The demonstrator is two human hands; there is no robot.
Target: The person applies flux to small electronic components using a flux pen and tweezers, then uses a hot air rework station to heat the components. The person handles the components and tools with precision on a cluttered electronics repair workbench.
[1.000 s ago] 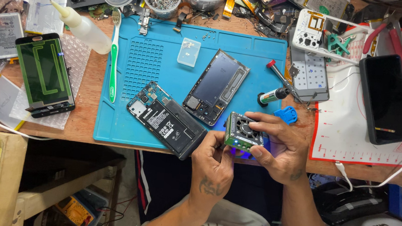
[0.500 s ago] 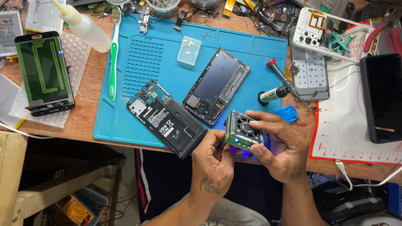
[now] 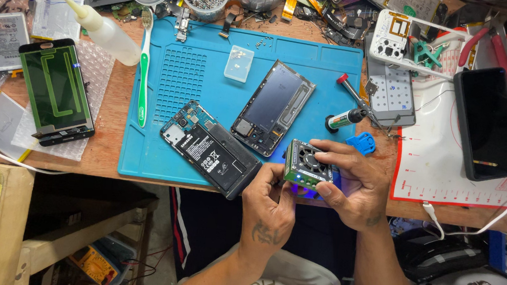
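Small green fan box (image 3: 306,163) between left hand (image 3: 269,208), right hand (image 3: 350,184)

Both hands (image 3: 316,194) gripping small fan device (image 3: 306,163), blue mat (image 3: 210,83), opened phone (image 3: 210,149)

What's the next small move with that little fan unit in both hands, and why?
Probably set the small fan unit down on the blue mat. Both the left hand and right hand grip it over the mat's edge, and the opened phone lies untouched alongside.

The small grey box with a round fan grille (image 3: 308,164) sits tilted between both hands, held at its sides, with a blue-violet glow underneath it.
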